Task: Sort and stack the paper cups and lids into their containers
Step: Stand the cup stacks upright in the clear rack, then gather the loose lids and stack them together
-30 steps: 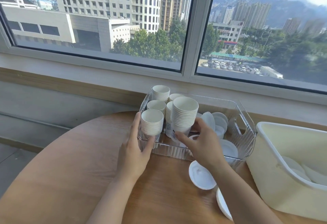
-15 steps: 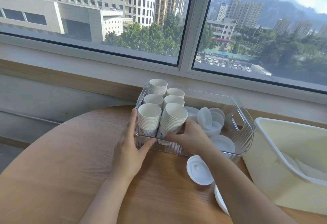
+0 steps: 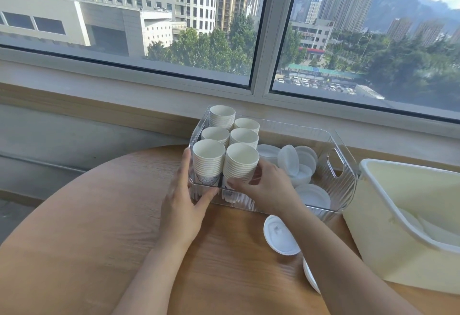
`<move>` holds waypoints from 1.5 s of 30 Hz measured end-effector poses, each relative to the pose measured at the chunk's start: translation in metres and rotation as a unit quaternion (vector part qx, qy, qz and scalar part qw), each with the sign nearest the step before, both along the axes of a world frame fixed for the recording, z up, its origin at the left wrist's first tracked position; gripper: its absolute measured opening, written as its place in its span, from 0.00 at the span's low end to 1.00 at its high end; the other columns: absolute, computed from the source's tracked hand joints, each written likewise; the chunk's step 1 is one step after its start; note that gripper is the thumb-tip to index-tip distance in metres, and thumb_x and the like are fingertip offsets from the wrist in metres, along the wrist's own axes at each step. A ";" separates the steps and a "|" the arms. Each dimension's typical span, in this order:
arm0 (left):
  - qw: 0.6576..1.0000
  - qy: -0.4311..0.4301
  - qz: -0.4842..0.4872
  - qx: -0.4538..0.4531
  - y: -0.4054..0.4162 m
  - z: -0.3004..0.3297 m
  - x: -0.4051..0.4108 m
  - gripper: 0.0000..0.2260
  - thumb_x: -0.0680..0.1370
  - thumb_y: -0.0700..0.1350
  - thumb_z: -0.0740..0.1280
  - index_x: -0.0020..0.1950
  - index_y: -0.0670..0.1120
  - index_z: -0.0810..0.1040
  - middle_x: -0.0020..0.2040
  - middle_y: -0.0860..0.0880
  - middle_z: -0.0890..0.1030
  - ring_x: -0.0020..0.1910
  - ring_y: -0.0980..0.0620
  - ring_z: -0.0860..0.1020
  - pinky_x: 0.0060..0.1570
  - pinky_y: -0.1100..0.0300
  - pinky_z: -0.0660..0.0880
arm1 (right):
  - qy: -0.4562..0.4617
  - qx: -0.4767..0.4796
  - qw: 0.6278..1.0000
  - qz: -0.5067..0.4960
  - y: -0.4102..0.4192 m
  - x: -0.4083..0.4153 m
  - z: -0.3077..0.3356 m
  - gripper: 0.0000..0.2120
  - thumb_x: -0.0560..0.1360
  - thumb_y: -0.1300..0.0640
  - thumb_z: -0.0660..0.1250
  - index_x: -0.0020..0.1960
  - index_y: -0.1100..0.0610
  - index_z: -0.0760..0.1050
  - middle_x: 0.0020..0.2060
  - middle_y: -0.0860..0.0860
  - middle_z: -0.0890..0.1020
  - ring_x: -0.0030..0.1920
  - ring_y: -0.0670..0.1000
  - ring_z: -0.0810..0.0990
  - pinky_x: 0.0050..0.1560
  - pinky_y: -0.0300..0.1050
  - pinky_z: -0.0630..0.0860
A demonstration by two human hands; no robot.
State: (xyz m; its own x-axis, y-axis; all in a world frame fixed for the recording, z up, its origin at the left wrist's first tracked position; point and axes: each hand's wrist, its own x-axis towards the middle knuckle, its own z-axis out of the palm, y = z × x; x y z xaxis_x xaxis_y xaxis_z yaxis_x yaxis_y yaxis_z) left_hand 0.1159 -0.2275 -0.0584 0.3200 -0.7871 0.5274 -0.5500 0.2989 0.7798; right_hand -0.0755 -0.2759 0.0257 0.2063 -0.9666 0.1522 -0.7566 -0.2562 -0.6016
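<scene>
A clear plastic bin stands on the round wooden table by the window. Several stacks of white paper cups fill its left half; white lids lie loose in its right half. My right hand grips the front right cup stack, which stands inside the bin. My left hand rests with straight fingers on the bin's front left corner, beside the front left cup stack.
A cream plastic tub holding more lids stands at the right, close to the bin. One white lid lies on the table in front of the bin, another lid partly hidden under my right forearm. Windowsill behind.
My right hand has lowered the cup stack it held down into the bin beside the front left stack. My left hand stayed on the bin's corner.
</scene>
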 end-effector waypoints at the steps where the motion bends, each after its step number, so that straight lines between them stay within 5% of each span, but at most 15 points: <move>1: 1.000 -0.003 0.006 0.001 -0.001 -0.001 0.000 0.46 0.73 0.57 0.75 0.81 0.70 0.48 0.74 0.63 0.68 0.68 0.51 0.77 0.62 0.57 0.74 | 0.001 0.003 1.000 0.002 0.000 -0.001 0.000 0.29 0.65 0.29 0.74 0.57 0.46 0.78 0.45 0.40 0.86 0.47 0.39 0.84 0.54 0.50 0.81; 7: 0.997 -0.037 0.066 -0.011 0.006 0.003 -0.004 0.44 0.74 0.49 0.79 0.83 0.55 0.58 0.76 0.48 0.72 0.74 0.48 0.71 0.68 0.51 0.71 | -0.048 -0.018 0.999 0.004 0.019 -0.026 0.001 0.31 0.72 0.38 0.76 0.72 0.47 0.74 0.49 0.37 0.83 0.53 0.39 0.83 0.59 0.46 0.80; 11: 0.986 -0.088 0.125 -0.061 0.027 0.011 -0.019 0.38 0.73 0.47 0.79 0.79 0.45 0.65 0.70 0.43 0.73 0.70 0.42 0.72 0.69 0.44 0.70 | -0.086 -0.133 0.987 -0.011 0.053 -0.064 -0.009 0.13 0.79 0.54 0.73 0.63 0.48 0.80 0.51 0.36 0.85 0.53 0.37 0.82 0.56 0.38 0.78; 14: 0.990 -0.091 0.080 -0.068 0.046 0.012 -0.049 0.33 0.76 0.50 0.78 0.77 0.44 0.69 0.68 0.46 0.74 0.67 0.42 0.74 0.68 0.43 0.72 | -0.097 -0.188 0.977 -0.023 0.079 -0.093 -0.022 0.09 0.78 0.59 0.73 0.56 0.48 0.84 0.47 0.36 0.84 0.50 0.37 0.81 0.51 0.29 0.75; 18: 0.993 -0.104 -0.041 -0.030 0.063 0.007 -0.096 0.30 0.76 0.59 0.70 0.75 0.50 0.70 0.65 0.55 0.75 0.63 0.52 0.77 0.61 0.44 0.77 | -0.097 -0.194 0.976 -0.015 0.103 -0.123 -0.041 0.06 0.77 0.53 0.75 0.54 0.48 0.83 0.47 0.35 0.83 0.51 0.37 0.81 0.51 0.32 0.75; 23: 0.983 -0.136 -0.109 0.055 0.058 0.002 -0.121 0.36 0.73 0.62 0.75 0.77 0.56 0.66 0.68 0.58 0.72 0.67 0.55 0.74 0.65 0.48 0.76 | -0.073 -0.136 0.988 0.024 0.113 -0.144 -0.052 0.21 0.75 0.34 0.71 0.63 0.43 0.80 0.59 0.34 0.80 0.63 0.38 0.77 0.63 0.37 0.74; 29: 0.970 -0.152 -0.169 0.089 0.048 -0.008 -0.119 0.40 0.69 0.63 0.78 0.77 0.60 0.65 0.71 0.63 0.69 0.71 0.64 0.69 0.69 0.63 0.67 | -0.066 -0.082 0.991 0.080 0.103 -0.156 -0.057 0.34 0.69 0.29 0.75 0.70 0.41 0.74 0.68 0.32 0.72 0.71 0.36 0.70 0.69 0.31 0.66; 34: 0.970 -0.151 -0.164 0.099 0.047 -0.010 -0.121 0.39 0.71 0.57 0.78 0.78 0.60 0.64 0.72 0.62 0.71 0.71 0.63 0.70 0.70 0.61 0.67 | -0.001 -0.034 0.990 0.134 0.103 -0.161 -0.067 0.47 0.61 0.27 0.78 0.76 0.36 0.66 0.75 0.33 0.63 0.76 0.36 0.61 0.76 0.37 0.59; 40: 0.970 -0.146 -0.152 0.122 0.048 -0.009 -0.121 0.40 0.69 0.54 0.81 0.78 0.58 0.66 0.66 0.69 0.71 0.68 0.63 0.70 0.69 0.64 0.65 | -0.001 -0.064 0.990 0.123 0.102 -0.159 -0.070 0.39 0.69 0.32 0.76 0.76 0.40 0.68 0.72 0.35 0.69 0.73 0.37 0.66 0.74 0.33 0.61; 45: 0.976 -0.100 -0.157 0.114 0.053 -0.005 -0.118 0.40 0.69 0.55 0.81 0.75 0.65 0.65 0.63 0.70 0.74 0.66 0.63 0.72 0.63 0.70 0.64 | 0.013 -0.140 0.988 0.063 0.096 -0.156 -0.073 0.28 0.75 0.36 0.72 0.72 0.43 0.73 0.71 0.39 0.72 0.73 0.41 0.68 0.74 0.33 0.61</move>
